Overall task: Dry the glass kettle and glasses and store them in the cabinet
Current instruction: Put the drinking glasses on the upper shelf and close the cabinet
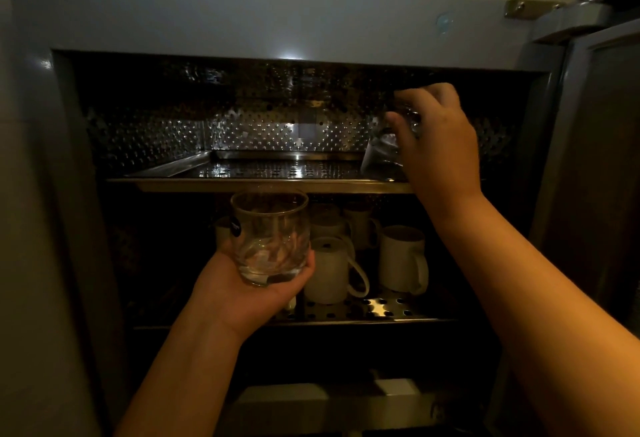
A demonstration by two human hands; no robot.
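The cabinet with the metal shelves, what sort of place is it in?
Probably a kitchen or pantry. The open cabinet has perforated steel shelves, white mugs stand on the lower one, and the hands hold drinking glasses.

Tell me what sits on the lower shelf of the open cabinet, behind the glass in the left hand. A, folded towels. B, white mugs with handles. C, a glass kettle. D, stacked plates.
B: several white mugs with handles stand on the perforated lower shelf, behind the clear glass held in the left hand; no plates, kettle or towels show there.
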